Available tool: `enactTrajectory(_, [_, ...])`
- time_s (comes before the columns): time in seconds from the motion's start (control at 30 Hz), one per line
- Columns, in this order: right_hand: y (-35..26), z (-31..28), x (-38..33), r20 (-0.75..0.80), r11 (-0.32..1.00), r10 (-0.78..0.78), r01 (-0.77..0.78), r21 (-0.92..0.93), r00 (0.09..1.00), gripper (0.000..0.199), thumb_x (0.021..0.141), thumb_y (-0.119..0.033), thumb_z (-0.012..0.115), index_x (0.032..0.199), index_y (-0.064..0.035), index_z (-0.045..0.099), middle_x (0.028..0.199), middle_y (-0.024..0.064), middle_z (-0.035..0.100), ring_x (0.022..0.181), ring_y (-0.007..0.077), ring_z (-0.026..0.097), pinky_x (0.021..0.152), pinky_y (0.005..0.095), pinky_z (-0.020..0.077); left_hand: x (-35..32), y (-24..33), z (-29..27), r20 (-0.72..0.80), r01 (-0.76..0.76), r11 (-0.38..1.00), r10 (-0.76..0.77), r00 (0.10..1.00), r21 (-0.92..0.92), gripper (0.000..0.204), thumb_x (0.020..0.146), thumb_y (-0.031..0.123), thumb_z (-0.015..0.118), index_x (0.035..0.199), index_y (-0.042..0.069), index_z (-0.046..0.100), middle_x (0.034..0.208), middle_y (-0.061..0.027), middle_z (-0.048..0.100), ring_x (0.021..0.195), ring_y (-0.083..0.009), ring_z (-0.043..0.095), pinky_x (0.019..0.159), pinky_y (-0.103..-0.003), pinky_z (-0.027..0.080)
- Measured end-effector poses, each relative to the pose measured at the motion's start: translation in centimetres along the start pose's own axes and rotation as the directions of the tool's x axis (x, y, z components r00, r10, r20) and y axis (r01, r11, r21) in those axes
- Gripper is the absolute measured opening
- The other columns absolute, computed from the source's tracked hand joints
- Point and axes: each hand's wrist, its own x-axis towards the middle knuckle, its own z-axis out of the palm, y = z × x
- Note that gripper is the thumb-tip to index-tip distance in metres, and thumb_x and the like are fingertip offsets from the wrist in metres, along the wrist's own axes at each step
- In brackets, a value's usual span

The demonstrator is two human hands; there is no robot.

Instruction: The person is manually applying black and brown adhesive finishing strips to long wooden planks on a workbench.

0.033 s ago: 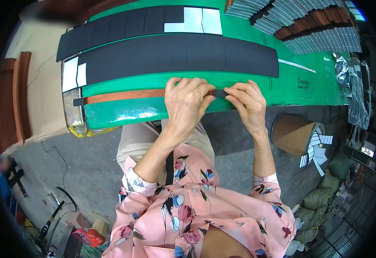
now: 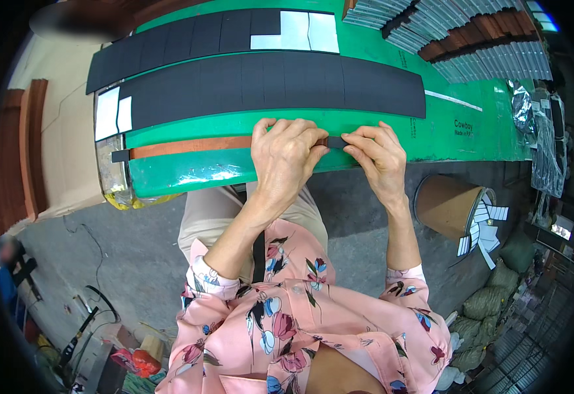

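Black strip piece point(image 2: 337, 142) looks thin, floppy; I'd pinch its ends. Left hand point(image 2: 285, 156) and right hand point(image 2: 377, 157) both pinch it on the green table point(image 2: 458, 141).

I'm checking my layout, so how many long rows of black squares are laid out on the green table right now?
2. One long row runs across the middle of the green table; a second row lies beyond it, ending in white squares. None looks hidden.

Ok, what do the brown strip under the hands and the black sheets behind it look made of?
Brown strip: probably wood or fibreboard, matte reddish-brown, thin and straight-edged; grain is too small to tell. Black sheets: likely foam or rubber, dull black with no glare, cut into flat panels with fine seams. Both lie on the glossy green table.
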Motion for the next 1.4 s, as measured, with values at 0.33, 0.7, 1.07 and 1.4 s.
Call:
enactTrajectory(0.33, [0.1,0.0,0.1,0.003,1.0,-0.019,0.019,-0.01,1.0,0.018,0.07,-0.013,0.074,0.088,-0.0108,0.071,0.082,0.0013,0.063,0.078,0.0205,0.06,0.086,0.0443,0.0448,0.0,0.1,0.0,0.01,0.019,1.0,-0.019,1.0,0.001,0.017,0.067,0.017,0.075,0.081,0.01,0.07,0.083,0.0014,0.066,0.08,-0.0172,0.06,0.086,-0.038,0.037])
enactTrajectory(0.7, [0.4,0.1,-0.1,-0.007,0.998,-0.05,0.049,-0.035,0.999,0.019,0.069,-0.013,0.075,0.088,-0.0114,0.071,0.082,0.0013,0.062,0.079,0.021,0.06,0.084,0.0439,0.0449,0.1,0.2,0.0,0.031,0.007,1.0,-0.008,0.999,0.014,0.018,0.067,0.018,0.075,0.083,0.01,0.07,0.083,0.0011,0.066,0.081,-0.0171,0.061,0.087,-0.04,0.036])
enactTrajectory(1.07, [1.4,-1.4,-2.2,-0.06,0.95,0.265,-0.25,0.189,0.962,0.034,0.071,-0.011,0.074,0.103,-0.0065,0.068,0.104,0.0079,0.063,0.095,0.0252,0.058,0.078,0.0344,0.0491,0.4,0.5,-0.9,0.126,-0.027,0.999,0.03,0.992,-0.024,0.021,0.07,0.018,0.074,0.089,0.011,0.067,0.085,0.0013,0.065,0.08,-0.0158,0.062,0.085,-0.036,0.035])
enactTrajectory(1.4, [0.6,0.5,-2.8,-0.062,0.908,0.306,-0.272,0.319,0.95,0.027,0.073,-0.01,0.074,0.099,-0.0061,0.069,0.099,0.0078,0.065,0.086,0.0211,0.062,0.07,0.031,0.0501,0.2,0.6,0.0,0.055,-0.098,0.995,0.097,0.994,0.027,0.016,0.077,0.021,0.071,0.089,0.011,0.066,0.083,0.0007,0.066,0.075,-0.0156,0.06,0.082,-0.034,0.034])
